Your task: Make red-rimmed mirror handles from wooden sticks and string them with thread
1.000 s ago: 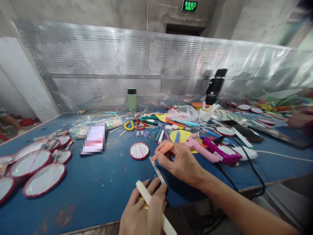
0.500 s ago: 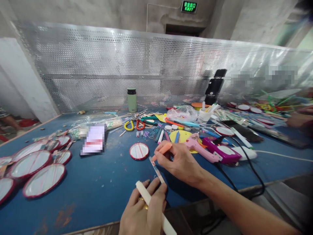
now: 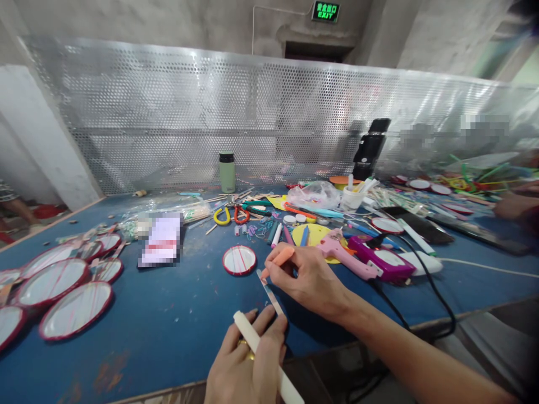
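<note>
My right hand (image 3: 309, 278) pinches a short orange marker (image 3: 283, 257). Its tip rests against the far end of a flat wooden craft stick (image 3: 272, 295), which carries patches of colour. My left hand (image 3: 252, 359) is closed around a long cream-coloured pen (image 3: 269, 358) lying across it, and its fingertips press on the near end of the stick. Just beyond the stick lies a round red-rimmed disc (image 3: 239, 260) with pale stripes.
Several larger red-rimmed discs (image 3: 76, 310) lie at the left, near a phone (image 3: 160, 240). Pliers (image 3: 242, 215), a green bottle (image 3: 227, 173) and a white cup of markers (image 3: 353, 198) stand farther back. A pink glue gun (image 3: 347, 255) and black cable (image 3: 433, 292) lie right.
Almost nothing differs. My right hand has barely shifted with the orange marker at the stick's far end, and my left hand stays in place.
</note>
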Tool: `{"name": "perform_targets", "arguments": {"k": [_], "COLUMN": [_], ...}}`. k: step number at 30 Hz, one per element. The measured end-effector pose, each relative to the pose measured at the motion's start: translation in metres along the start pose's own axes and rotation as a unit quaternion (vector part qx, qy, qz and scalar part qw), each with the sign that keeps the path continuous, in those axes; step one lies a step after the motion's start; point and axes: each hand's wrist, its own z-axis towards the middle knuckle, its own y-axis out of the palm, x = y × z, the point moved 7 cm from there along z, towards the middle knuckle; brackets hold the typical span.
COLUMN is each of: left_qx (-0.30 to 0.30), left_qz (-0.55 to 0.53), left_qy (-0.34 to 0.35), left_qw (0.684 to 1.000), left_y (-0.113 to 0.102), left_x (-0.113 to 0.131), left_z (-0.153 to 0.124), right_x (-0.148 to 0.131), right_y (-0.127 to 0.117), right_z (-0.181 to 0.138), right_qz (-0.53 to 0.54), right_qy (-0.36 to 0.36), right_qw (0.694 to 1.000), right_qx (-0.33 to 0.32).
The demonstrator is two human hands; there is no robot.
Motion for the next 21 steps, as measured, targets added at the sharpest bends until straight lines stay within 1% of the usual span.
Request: {"name": "perform_targets", "arguments": {"k": [2,4,7,9,13,18,21], "left_qx": [-0.005,-0.015,-0.001,0.006,-0.004,0.015,0.002], "left_qz": [0.007,0.007,0.007,0.002,-0.012,0.001,0.003], "left_qy": [0.018,0.017,0.016,0.001,-0.037,0.014,0.016], "left_qw": [1.0,1.0,1.0,1.0,0.999,1.0,1.0], "left_y": [0.0001,0.0006,-0.002,-0.0033,-0.0032,-0.0047,-0.0029], "left_x": [-0.0011,-0.0027,-0.0011,-0.0006,-0.0024,-0.0009,-0.0018], "left_z": [0.0007,0.0013,0.0014,0.0017,0.0034,0.0033,0.0021], "right_x": [0.0001,-0.0003,-0.0004,-0.0003,-0.0007,-0.0008,-0.0001], "right_y": [0.0004,-0.0007,-0.0009,-0.0022,-0.0071,-0.0015,-0.0004], "right_z": [-0.0001,-0.0001,0.0002,0.0006,0.001,0.0012,0.0014], "right_qz": [-0.005,-0.009,-0.005,-0.002,-0.01,-0.008,-0.01], "right_qy": [0.001,0.0,0.0,-0.001,-0.01,-0.009,-0.003], "right_qw": [1.0,1.0,1.0,1.0,0.999,1.0,1.0], "right_qx": [-0.001,0.008,0.005,0.008,0.037,0.006,-0.001]}}
